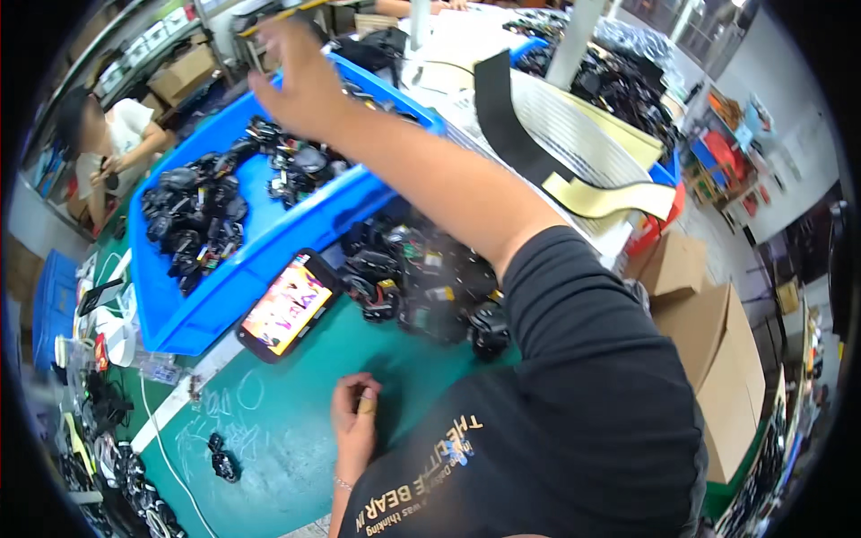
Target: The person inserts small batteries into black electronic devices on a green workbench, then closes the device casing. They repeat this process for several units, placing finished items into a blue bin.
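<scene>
My right arm stretches up across the view, and my right hand [300, 85] is raised over the far part of a blue plastic tray [269, 255]. Its fingers look spread, slightly smeared by motion, with nothing visible in them. Piles of small black devices with wires and bits of green circuit board [193, 211] lie in the tray. Low over the green table [278, 408], my left hand [354, 408] is closed with its fingers curled in; what it holds, if anything, is hidden. One small black part [222, 457] lies on the table left of it.
A phone with a bright screen [287, 305] leans by the tray. Next to it sits a clear bag of black parts [439, 282]. Foam strips [610, 197] and a second filled blue tray are beyond, cardboard boxes [717, 359] at right. Another person [121, 143] works far left.
</scene>
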{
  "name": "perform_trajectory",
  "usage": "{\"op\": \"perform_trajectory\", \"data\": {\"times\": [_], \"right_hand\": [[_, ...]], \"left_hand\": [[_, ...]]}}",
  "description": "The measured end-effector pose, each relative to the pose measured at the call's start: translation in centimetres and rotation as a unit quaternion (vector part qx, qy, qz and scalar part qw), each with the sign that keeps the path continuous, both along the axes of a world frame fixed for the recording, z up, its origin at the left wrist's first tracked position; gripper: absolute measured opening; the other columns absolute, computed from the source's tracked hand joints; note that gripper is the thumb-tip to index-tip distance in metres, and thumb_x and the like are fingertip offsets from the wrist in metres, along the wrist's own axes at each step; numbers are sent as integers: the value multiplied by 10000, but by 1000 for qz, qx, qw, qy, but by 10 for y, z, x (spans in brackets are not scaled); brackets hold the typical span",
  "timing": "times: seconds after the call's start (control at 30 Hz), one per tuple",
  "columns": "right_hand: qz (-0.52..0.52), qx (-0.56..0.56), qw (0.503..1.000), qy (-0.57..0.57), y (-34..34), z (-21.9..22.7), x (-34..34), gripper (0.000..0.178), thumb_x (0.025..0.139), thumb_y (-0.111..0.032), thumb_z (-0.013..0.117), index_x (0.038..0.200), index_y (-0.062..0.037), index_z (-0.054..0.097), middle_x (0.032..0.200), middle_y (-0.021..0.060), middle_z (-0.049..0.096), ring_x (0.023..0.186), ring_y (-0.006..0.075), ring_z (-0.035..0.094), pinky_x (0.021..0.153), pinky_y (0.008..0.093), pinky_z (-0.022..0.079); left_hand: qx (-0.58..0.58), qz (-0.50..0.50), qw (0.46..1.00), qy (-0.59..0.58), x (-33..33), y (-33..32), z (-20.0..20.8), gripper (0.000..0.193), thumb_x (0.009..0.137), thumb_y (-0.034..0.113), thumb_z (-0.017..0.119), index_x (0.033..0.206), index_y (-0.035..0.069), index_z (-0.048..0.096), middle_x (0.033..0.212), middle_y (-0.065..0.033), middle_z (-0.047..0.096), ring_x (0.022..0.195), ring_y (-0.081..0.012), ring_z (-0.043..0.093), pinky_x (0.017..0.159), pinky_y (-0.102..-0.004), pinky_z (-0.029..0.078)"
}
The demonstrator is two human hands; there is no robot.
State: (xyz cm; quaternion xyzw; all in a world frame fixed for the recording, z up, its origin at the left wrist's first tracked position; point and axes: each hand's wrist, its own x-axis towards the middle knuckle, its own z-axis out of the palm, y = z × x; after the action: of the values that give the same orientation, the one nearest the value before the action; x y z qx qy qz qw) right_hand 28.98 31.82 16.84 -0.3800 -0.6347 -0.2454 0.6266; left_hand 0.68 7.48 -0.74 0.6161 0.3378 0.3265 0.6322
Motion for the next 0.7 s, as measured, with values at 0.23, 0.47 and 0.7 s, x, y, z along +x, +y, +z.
{"op": "perform_trajectory", "data": {"times": [0.23, 0.47, 0.7], "right_hand": [[83, -426, 900, -40, -215, -42, 55, 338, 832, -249, 630, 1080, -26, 575, 1115, 141, 587, 1050, 262, 572, 925, 381, 434], [-109, -490, 841, -204, -262, -123, 67, 462, 736, -217, 707, 1131, -52, 532, 1167, 125, 551, 1110, 320, 509, 917, 411, 399], [-64, -492, 860, -123, -263, -114, 71, 385, 758, -170, 701, 1080, -34, 538, 1009, 158, 609, 950, 359, 579, 820, 409, 458]], "left_hand": [[33, 9, 999, 6, 9, -5, 2, 168, 958, 128, 459, 1023, -7, 535, 892, -78, 585, 843, -148, 528, 802, -274, 419], [60, 54, 997, -22, 7, -9, -7, 159, 933, 118, 495, 1015, -11, 537, 866, -77, 592, 805, -134, 529, 760, -265, 429], [87, 126, 987, -44, 3, -8, -6, 128, 925, 94, 496, 998, -3, 536, 837, -73, 586, 781, -131, 532, 731, -257, 435]]}}
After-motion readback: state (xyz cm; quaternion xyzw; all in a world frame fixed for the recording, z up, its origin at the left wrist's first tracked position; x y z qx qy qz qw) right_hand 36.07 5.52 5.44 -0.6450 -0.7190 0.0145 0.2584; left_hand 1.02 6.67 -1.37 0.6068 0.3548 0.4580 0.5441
